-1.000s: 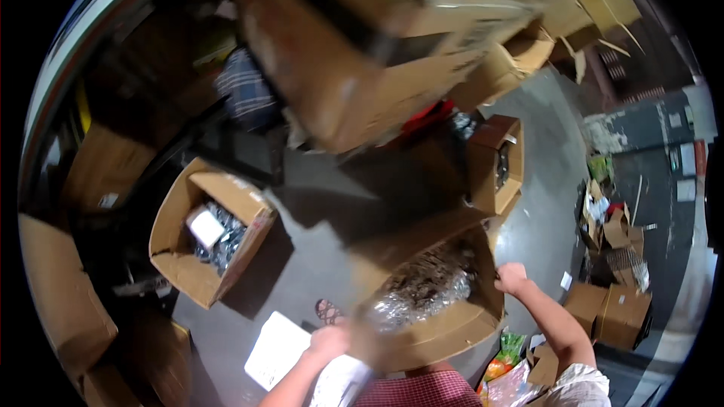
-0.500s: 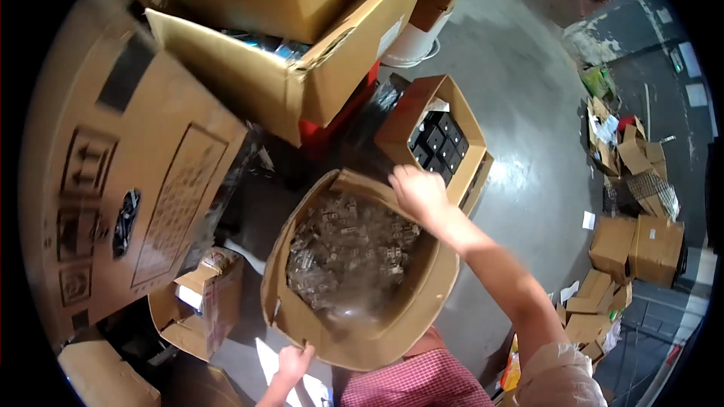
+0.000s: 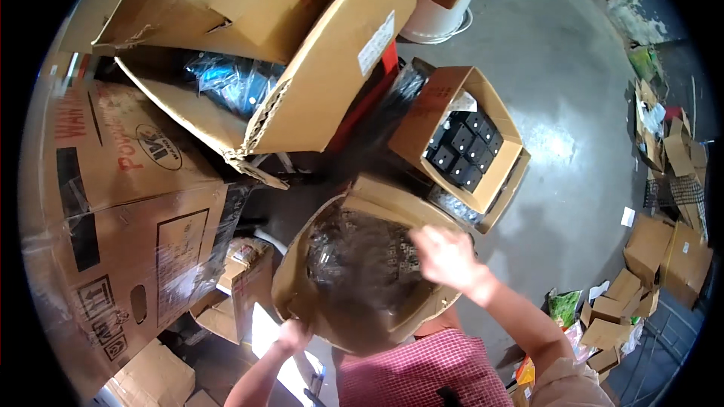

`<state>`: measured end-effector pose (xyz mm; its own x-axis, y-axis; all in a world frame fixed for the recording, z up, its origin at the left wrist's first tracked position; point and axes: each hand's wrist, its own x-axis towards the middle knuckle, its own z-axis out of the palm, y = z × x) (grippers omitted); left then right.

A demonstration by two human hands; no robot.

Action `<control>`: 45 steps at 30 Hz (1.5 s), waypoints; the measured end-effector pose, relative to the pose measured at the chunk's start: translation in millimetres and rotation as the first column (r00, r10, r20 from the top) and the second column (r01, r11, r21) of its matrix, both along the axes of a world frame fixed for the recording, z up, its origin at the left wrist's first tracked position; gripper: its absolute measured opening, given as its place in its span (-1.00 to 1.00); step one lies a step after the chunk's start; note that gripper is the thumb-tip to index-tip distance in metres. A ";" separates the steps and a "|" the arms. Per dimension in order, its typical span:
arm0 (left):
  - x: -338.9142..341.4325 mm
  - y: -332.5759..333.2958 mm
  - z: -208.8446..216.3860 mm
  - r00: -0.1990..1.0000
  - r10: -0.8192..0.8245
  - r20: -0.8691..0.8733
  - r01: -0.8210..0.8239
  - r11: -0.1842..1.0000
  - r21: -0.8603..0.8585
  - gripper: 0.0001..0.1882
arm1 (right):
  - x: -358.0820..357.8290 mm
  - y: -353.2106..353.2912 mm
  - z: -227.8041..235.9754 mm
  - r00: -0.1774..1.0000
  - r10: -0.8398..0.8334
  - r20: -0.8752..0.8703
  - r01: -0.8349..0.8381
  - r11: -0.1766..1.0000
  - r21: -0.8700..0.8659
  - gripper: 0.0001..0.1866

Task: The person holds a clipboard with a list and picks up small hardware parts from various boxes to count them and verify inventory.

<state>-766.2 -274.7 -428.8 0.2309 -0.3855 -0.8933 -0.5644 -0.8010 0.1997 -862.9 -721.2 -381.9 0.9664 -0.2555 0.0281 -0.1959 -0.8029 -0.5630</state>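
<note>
An open cardboard box [image 3: 343, 334] with a bowed rim is right in front of me. Inside lies a heap of small clear plastic-wrapped pieces [image 3: 362, 256], partly blurred. My left hand [image 3: 294, 335] is closed on the rim at the near left corner. Above the box's right side is my right hand [image 3: 449, 258], smeared by motion; I cannot make out whether anything is in its fingers. Just beyond, to the right, stands a smaller carton [image 3: 428, 109] holding several black square boxes [image 3: 464, 149] packed in rows.
A large open carton [image 3: 332, 90] with blue plastic-wrapped goods [image 3: 230, 83] stands at the far left. Below it is a big taped carton [image 3: 181, 218]. A white bucket [image 3: 441, 19] stands at the back. Flattened and opened boxes [image 3: 656, 256] line the right side.
My right hand has moved back from the edge of the carton of black boxes to over the open box. The view has shifted, and my left hand still grips the rim.
</note>
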 end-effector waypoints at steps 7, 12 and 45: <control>-11.9 4.7 14.6 0.993 -0.115 0.040 0.122 0.949 -0.291 -0.64 | 77.1 123.9 -207.1 0.909 0.018 -0.417 -0.043 0.998 -0.050 -0.66; 17.4 7.1 68.2 0.859 0.495 -0.129 -0.503 0.772 -0.389 -0.62 | 141.1 136.8 -278.7 0.869 -0.233 -0.437 0.114 0.953 -0.281 -0.65; 54.6 220.3 162.4 -0.351 0.702 -0.620 -0.779 -0.586 -0.222 -0.52 | -142.3 442.0 130.5 0.903 0.221 -0.370 0.397 -0.758 0.518 -0.66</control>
